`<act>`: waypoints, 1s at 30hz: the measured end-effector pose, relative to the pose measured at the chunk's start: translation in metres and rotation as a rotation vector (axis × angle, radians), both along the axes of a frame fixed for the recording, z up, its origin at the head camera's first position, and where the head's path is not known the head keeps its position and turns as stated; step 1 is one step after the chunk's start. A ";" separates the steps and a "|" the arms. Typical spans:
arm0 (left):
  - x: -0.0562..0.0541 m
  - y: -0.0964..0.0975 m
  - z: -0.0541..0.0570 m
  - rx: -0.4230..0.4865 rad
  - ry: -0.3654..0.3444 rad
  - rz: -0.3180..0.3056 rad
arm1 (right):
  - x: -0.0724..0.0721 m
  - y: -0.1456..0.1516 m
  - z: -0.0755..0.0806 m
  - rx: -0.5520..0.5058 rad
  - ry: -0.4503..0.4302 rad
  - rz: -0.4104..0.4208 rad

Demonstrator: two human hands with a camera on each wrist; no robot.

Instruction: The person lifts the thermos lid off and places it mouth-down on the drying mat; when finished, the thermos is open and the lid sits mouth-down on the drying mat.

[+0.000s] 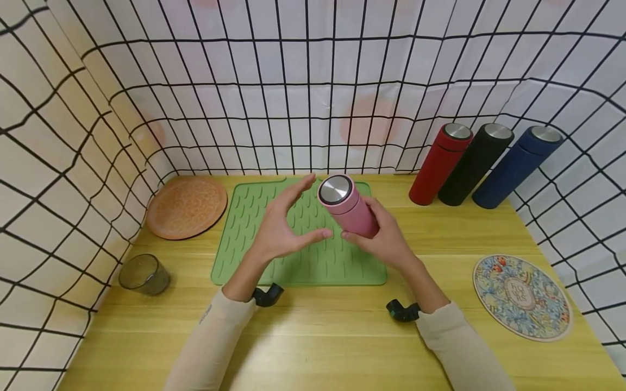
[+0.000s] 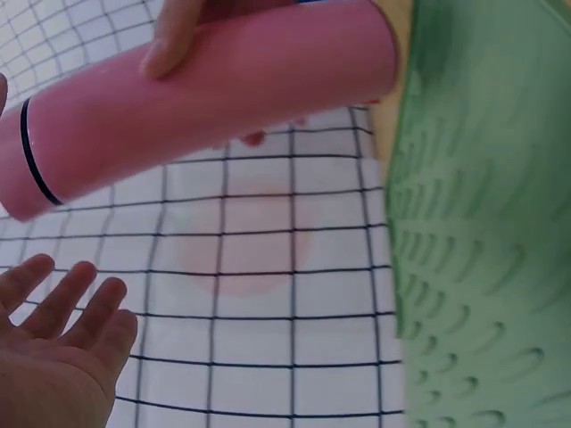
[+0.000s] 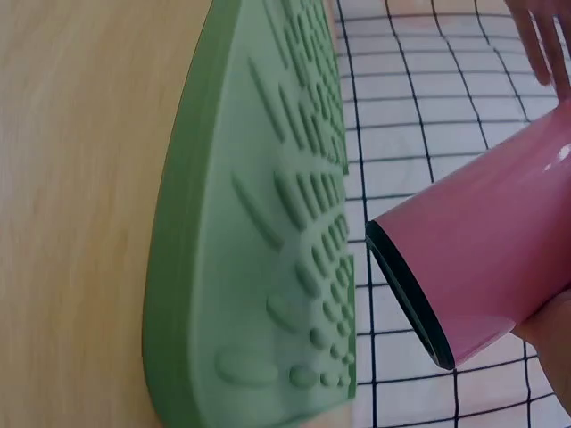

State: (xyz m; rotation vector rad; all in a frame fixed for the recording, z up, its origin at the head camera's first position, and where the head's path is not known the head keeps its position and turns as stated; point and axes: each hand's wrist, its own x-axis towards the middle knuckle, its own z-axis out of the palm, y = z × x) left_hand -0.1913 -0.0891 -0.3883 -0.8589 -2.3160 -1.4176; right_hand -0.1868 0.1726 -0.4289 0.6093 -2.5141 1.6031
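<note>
In the head view my right hand grips a pink thermos bottle round its lower body. The bottle leans to the left, its silver-topped lid towards the camera, and is held above a green ridged mat. Left of the bottle, my left hand is spread, thumb and fingers apart, touching nothing. The left wrist view shows that hand's straight fingers below the pink bottle. From the right wrist, the bottle's dark base rim shows off the mat.
Red, black and blue bottles stand at the back right. A patterned round mat lies at the right. On the left are a round orange-brown board and a dark glass cup. Black-gridded cloth walls the table.
</note>
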 end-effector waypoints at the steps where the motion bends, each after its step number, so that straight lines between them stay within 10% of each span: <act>1: 0.002 0.001 0.003 0.018 0.000 -0.015 | 0.002 -0.002 0.001 -0.004 0.004 0.015; 16: 0.022 0.002 0.025 0.197 -0.054 -0.301 | 0.010 -0.006 0.010 -0.048 -0.044 0.271; 25: 0.030 0.000 0.033 0.281 -0.150 -0.582 | 0.010 0.000 0.014 -0.125 -0.068 0.589; 30: 0.033 0.000 0.034 0.279 -0.127 -0.625 | 0.010 -0.001 0.017 -0.177 -0.081 0.642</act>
